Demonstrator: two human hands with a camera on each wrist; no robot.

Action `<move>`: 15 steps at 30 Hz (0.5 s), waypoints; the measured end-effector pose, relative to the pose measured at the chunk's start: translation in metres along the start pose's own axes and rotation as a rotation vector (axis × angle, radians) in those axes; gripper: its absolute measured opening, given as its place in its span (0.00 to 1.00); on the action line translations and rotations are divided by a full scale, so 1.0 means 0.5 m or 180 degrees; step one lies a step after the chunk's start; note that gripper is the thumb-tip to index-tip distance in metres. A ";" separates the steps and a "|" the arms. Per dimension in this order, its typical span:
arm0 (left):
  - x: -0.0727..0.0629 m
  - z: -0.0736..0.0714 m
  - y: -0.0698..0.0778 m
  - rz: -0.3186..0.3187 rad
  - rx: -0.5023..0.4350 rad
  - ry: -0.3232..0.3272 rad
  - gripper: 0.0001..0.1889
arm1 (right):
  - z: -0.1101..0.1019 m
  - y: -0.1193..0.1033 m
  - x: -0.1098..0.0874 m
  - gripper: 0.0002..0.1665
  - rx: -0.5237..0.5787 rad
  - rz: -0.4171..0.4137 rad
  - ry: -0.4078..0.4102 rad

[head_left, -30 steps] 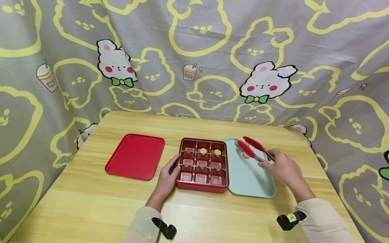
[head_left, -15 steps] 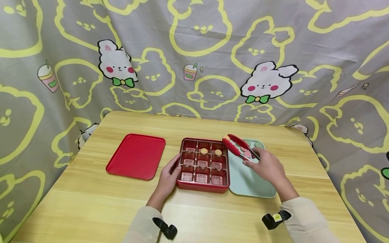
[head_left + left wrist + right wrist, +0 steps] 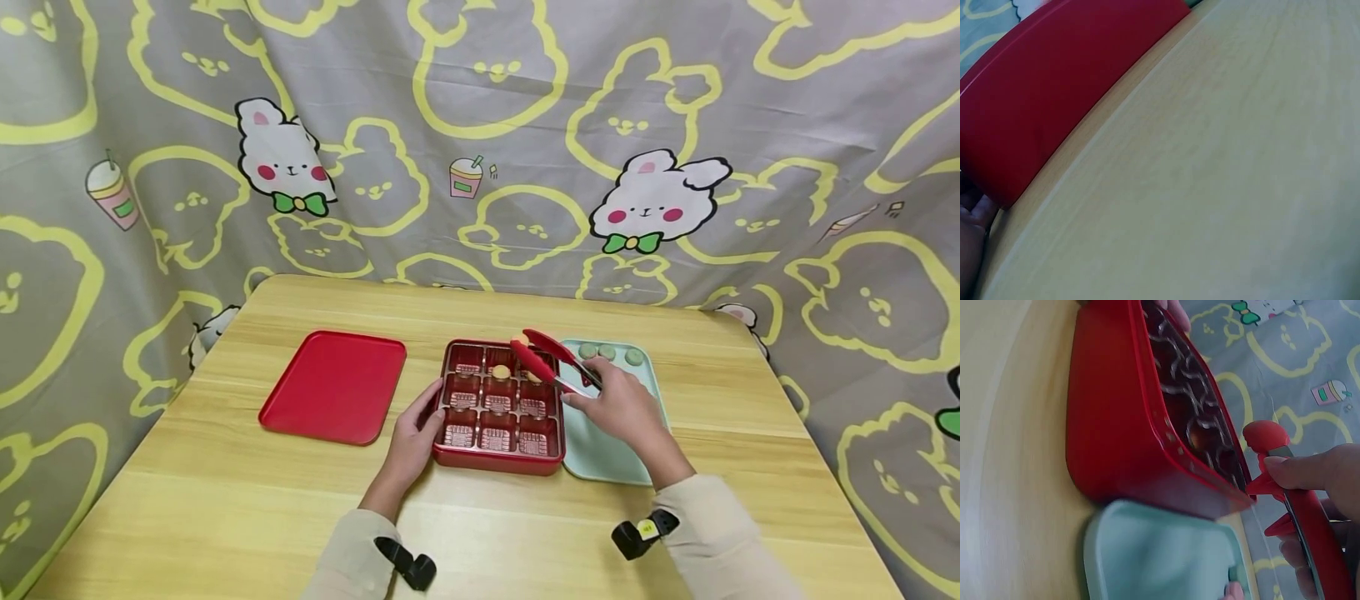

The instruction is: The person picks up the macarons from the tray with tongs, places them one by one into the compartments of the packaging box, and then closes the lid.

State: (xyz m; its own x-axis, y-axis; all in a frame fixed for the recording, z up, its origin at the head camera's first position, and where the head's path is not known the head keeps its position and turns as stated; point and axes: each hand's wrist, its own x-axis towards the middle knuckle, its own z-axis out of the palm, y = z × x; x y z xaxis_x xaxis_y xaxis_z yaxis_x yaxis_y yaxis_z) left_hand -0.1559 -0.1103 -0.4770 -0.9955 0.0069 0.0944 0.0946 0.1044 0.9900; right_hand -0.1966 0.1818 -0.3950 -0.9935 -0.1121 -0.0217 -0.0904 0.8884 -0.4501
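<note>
On wood-grain table [image 3: 480, 533]: square red box [image 3: 495, 462] with nine-compartment plastic insert [image 3: 497, 439]; left hand [image 3: 410, 435], fingers extended, against its left wall, apparently steadying. Above its far row: red-headed metal tongs [image 3: 534, 364], gripped by right hand [image 3: 628, 406], raised presumably for clearance, pinching round tan piece [image 3: 519, 340].

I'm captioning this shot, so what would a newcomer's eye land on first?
Probably the red box near the middle of the table, touched by the left hand. Next, the red tongs in the right hand, tips near the box's far side, pinching a yellow piece. Behind hangs a grey curtain printed with white rabbits.
</note>
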 end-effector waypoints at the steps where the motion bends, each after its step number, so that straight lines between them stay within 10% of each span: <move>1: 0.000 0.000 0.000 0.0000 0.0004 -0.0001 0.26 | 0.003 -0.006 0.001 0.37 -0.0002 -0.0008 -0.0004; 15: -0.001 -0.001 0.001 -0.0010 -0.0009 -0.0019 0.26 | 0.054 -0.068 0.008 0.39 -0.0031 -0.0159 -0.0126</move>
State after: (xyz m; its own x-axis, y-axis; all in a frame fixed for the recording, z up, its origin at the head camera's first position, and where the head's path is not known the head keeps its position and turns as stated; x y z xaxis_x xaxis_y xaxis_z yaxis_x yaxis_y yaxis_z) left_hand -0.1552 -0.1108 -0.4763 -0.9958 0.0126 0.0907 0.0915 0.1017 0.9906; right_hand -0.1959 0.1391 -0.4039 -0.9842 -0.1736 -0.0349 -0.1405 0.8856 -0.4427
